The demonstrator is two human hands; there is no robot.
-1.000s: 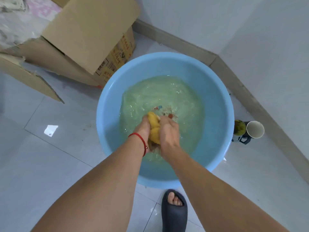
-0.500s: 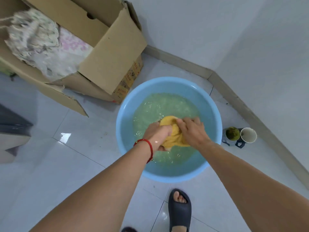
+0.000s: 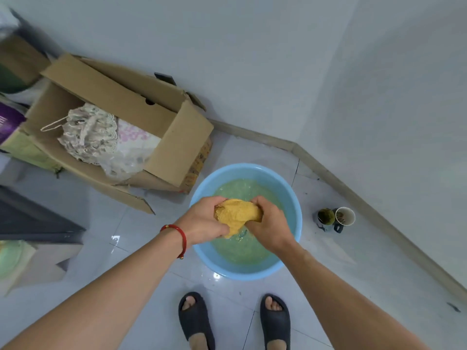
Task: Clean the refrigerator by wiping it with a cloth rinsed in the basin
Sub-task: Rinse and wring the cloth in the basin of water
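Cloth: the yellow cloth (image 3: 237,215) is being held bunched above the water, higher than half a second ago, when it was sitting lower over the basin; its lower tip is hanging just over the surface.
Left hand: the left hand (image 3: 202,222) is gripping the cloth's left end, fingers curled round it; a red bracelet (image 3: 180,236) is sitting on that wrist.
Right hand: the right hand (image 3: 269,223) is gripping the right end, fingers wrapped tightly over the fabric.
Basin: the blue basin (image 3: 297,223) is standing on the tiled floor (image 3: 328,269), holding greenish, rippling water; it is appearing smaller and farther below than before, as the camera is now higher.
Feet: two feet in dark slippers (image 3: 195,317) are now both showing below the basin, where only one was visible earlier.
Box: an open cardboard box (image 3: 177,140) with lace fabric inside is lying just beside the basin, to its upper left.
Cups: two cups (image 3: 345,215) are standing near the basin's right side, by the wall.
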